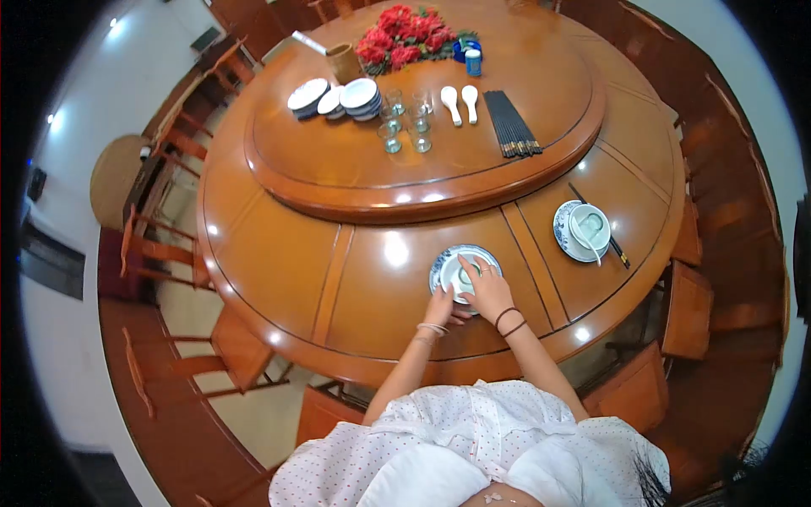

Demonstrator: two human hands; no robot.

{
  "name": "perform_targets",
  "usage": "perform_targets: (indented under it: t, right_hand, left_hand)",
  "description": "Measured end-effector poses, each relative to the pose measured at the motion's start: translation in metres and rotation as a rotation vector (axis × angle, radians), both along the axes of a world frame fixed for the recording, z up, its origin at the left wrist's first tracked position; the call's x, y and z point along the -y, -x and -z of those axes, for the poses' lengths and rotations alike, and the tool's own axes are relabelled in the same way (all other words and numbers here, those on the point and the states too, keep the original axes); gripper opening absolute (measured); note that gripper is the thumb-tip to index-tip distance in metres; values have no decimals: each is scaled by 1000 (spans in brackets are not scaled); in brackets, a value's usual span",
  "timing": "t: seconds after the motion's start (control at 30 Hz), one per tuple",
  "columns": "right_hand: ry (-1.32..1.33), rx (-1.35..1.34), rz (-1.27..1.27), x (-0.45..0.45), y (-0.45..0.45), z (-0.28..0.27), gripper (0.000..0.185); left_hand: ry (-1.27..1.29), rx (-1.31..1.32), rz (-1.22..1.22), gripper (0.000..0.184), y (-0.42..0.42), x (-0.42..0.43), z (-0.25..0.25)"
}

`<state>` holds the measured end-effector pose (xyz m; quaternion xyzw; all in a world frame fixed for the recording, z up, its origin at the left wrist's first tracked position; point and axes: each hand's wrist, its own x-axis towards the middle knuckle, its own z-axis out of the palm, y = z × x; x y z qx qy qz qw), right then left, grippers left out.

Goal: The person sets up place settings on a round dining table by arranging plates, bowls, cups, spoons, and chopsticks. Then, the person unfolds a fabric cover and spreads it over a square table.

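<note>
Near the table's front edge is a blue-and-white patterned plate with a white bowl on it. My right hand reaches over the bowl from the right. Its fingers curl round a small clear glass inside the bowl, partly hidden by the hand. My left hand is at the near left rim, thumb over the edge and fingers curled at the plate's near side, where they are partly hidden.
To the right sits another plate with a bowl, glass and spoon, beside black chopsticks. The raised turntable carries stacked dishes, several glasses, two white spoons, a row of chopsticks and red flowers. Chairs surround the table.
</note>
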<state>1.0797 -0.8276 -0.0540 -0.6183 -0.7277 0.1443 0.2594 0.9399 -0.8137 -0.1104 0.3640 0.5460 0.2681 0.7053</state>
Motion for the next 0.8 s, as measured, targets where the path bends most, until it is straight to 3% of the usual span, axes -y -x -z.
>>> perform_targets:
  t: [0.07,0.2,0.3,0.33,0.4,0.43,0.5,0.63,0.73,0.8]
  right_hand:
    - [178,206,-38,-9,7,1,67]
    - [99,371,29,-15,15,-16,52]
    - [95,-159,523,-10,26,-37,44]
    - [128,-620,586,-8,35,-53,37]
    - [51,-1345,502,-16,30,-31,27]
    - [42,-1343,501,-21,46,-44,27]
    - [-149,-1961,233,-27,79,-64,27]
    - [-46,-1892,85,-80,126,-46,41]
    - [16,-2154,65,-130,149,-20,33]
    - [-35,-2141,137,-162,150,-10,33]
  left_hand:
    - [-49,98,31,33,0,-2,-8]
    - [-69,74,108,32,6,-13,9]
    - [-151,145,130,31,27,-20,-14]
    - [-156,180,154,31,39,-27,-17]
    - [-175,196,172,31,65,-38,-26]
    - [-193,191,179,31,82,-46,-30]
    - [-203,182,163,31,119,-54,-36]
    - [-196,141,73,31,202,-63,-42]
    - [-210,120,-55,30,262,-62,-42]
    - [-238,36,-139,30,293,-61,-43]
